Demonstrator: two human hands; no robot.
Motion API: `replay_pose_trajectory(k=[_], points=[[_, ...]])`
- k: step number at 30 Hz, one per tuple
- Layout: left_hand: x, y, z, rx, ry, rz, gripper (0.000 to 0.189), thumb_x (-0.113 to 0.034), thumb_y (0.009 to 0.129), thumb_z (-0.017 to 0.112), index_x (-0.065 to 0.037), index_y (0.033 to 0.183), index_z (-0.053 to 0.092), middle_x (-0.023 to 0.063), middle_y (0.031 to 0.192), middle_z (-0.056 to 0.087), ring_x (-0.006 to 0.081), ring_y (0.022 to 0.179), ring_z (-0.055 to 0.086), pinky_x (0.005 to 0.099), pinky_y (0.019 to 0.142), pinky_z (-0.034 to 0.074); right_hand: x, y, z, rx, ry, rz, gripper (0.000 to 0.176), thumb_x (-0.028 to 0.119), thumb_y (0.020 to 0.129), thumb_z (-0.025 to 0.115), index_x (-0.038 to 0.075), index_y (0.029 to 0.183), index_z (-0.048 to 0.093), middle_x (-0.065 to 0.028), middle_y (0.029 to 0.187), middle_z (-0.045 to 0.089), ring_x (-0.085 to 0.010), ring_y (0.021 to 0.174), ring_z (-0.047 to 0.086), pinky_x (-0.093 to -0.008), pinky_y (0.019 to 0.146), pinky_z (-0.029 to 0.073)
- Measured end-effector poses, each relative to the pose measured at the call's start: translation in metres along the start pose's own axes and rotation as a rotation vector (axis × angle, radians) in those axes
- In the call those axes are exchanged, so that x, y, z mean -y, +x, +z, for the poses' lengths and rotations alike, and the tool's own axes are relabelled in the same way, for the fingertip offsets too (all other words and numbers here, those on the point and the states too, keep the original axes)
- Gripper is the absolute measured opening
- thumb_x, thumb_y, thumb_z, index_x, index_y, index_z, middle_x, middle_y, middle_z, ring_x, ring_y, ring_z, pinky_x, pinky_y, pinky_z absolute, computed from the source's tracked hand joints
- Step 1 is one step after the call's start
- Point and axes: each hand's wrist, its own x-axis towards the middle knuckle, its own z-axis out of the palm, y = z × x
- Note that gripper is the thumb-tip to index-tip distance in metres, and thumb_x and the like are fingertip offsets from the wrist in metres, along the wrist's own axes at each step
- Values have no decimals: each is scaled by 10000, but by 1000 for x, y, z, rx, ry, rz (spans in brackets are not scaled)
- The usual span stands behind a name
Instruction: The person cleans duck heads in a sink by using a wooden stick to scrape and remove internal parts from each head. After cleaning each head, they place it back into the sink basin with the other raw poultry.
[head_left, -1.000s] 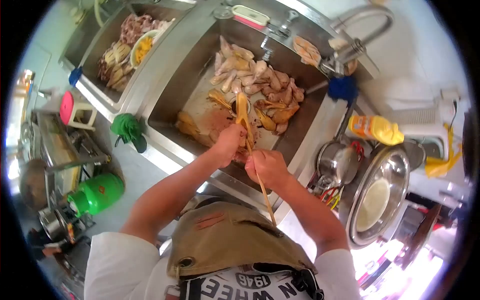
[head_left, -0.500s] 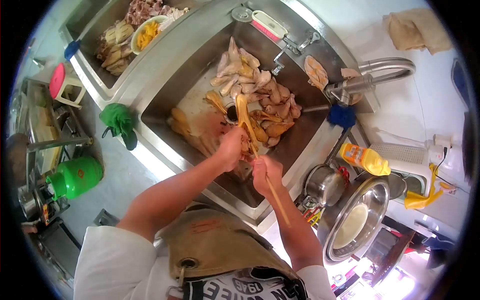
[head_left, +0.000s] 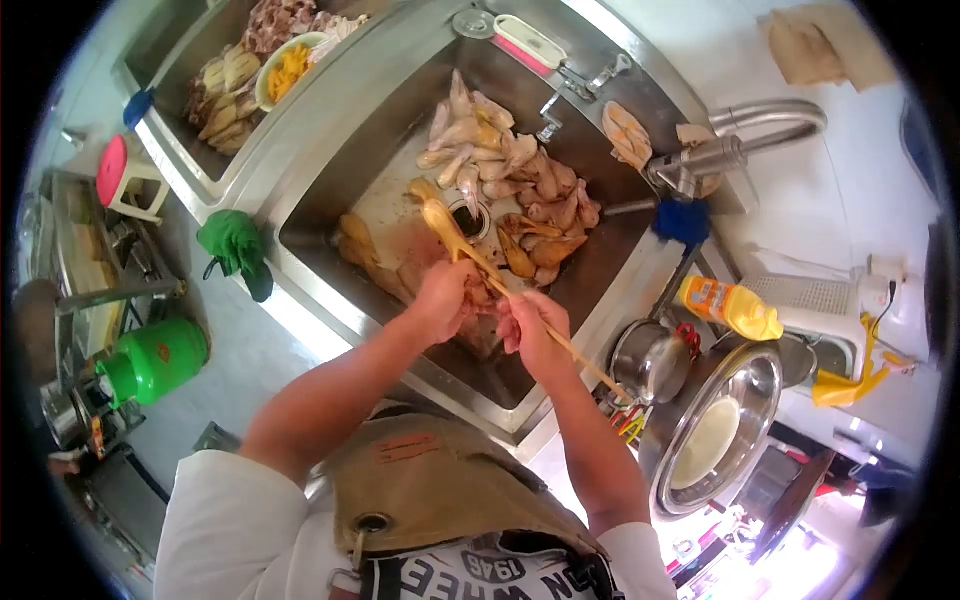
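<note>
A long yellow-skinned poultry piece [head_left: 443,224] points up and left over the sink. My left hand [head_left: 448,300] is closed around its lower end, where reddish flesh shows between my hands. From there a thin, pale stick [head_left: 590,370] runs down to the right, past my right hand [head_left: 537,325], whose fingers are closed at the stick's upper part. Just beyond lies a pile of raw poultry pieces [head_left: 540,180] on the sink floor. The round drain [head_left: 470,222] shows beside the held piece. More yellow poultry [head_left: 365,252] rests along the sink's left side, partly behind my left hand.
Around the work is the steel sink [head_left: 330,180], with a faucet [head_left: 740,150] at right. A second basin at upper left holds meat and a bowl [head_left: 268,88]. Nearby are a green cloth [head_left: 232,238], yellow bottle [head_left: 730,308], steel bowl [head_left: 765,385] and green gas cylinder [head_left: 165,358].
The yellow piece's far end has swung left, uncovering more of the drain. The stick's lower end has swung right. My left hand has shifted slightly left, my right hand slightly up.
</note>
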Motion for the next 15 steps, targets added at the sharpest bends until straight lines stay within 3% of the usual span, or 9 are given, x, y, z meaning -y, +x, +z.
replay_pose_trajectory(k=[3,4,7,8,11,12,14,15], points=[[-9,5,-5,-47,-41,9,213,-118,855,435,12,1011,497,157,889,595,318,773,634,489,681,564,12,-15,-1,-99,-97,-283,263,219,955,506,-12,1011,620,-67,785,619,-87,704,561,-213,618,445],[-16,0,-5,14,-70,-12,214,-94,857,437,13,1030,503,158,891,601,307,784,635,478,682,566,23,-25,-5,-185,-260,-401,310,258,959,509,-19,1035,624,-95,873,631,-147,828,579,-269,772,466],[-22,-3,-12,72,94,56,351,-200,899,454,10,1179,466,195,1138,539,367,905,594,516,750,553,25,-39,-2,-134,300,-725,369,318,968,483,-15,1016,635,-115,899,629,-235,849,573,-379,871,444],[-20,1,-18,119,191,92,324,-201,901,466,0,1155,483,184,1093,556,355,877,602,506,736,554,31,-45,0,-85,332,-763,437,390,979,442,8,842,604,-90,783,576,-267,757,530,-466,928,396],[-16,10,-28,271,708,343,235,-196,904,512,-31,1069,534,154,950,592,318,794,620,465,689,553,22,-48,0,67,616,-871,484,433,982,420,65,673,464,-52,662,470,-223,665,460,-476,900,399],[-19,6,-26,313,1023,529,198,-189,902,535,-42,1032,550,146,897,596,305,765,624,446,670,551,30,-53,6,-67,648,-825,526,484,992,347,114,619,324,-8,555,327,-185,545,348,-445,784,400],[-19,-1,-17,264,1097,536,185,-144,892,548,-47,1050,547,117,856,595,258,734,615,407,634,552,34,-62,-6,-43,719,-860,542,523,987,303,128,617,317,7,519,295,-177,501,306,-422,705,367],[-18,-10,-5,169,857,352,230,-105,885,539,-41,1106,527,97,867,592,224,730,604,388,616,555,35,-68,-11,-24,755,-873,551,543,985,281,134,616,314,15,501,280,-173,479,285,-410,666,351]])
